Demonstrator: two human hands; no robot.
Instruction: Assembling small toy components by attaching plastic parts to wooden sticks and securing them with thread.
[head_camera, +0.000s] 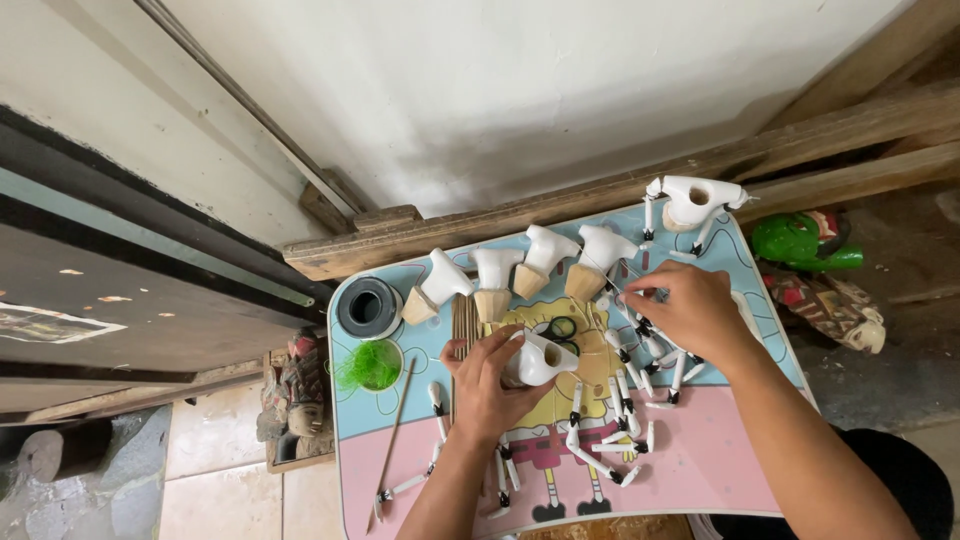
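My left hand (487, 383) grips a white carved torso piece (541, 358) over the middle of the small cartoon-printed table (690, 470). My right hand (690, 312) reaches into a pile of thin white jointed arm pieces with black bands (640, 375) and pinches one of them. A row of white torso pieces on tan wooden cones (520, 268) lies along the table's far edge. One more white torso with arms attached (693, 202) lies at the far right corner. Black-handled scissors (563, 331) lie just beyond the held piece.
A grey spool (369, 307) and a tuft of green fibre (372, 366) sit at the table's left. A thin wooden stick (392, 437) lies near the left edge. Painted carved figures lie on the floor at left (296, 396) and right (815, 265). Wooden beams (620, 190) run along the wall.
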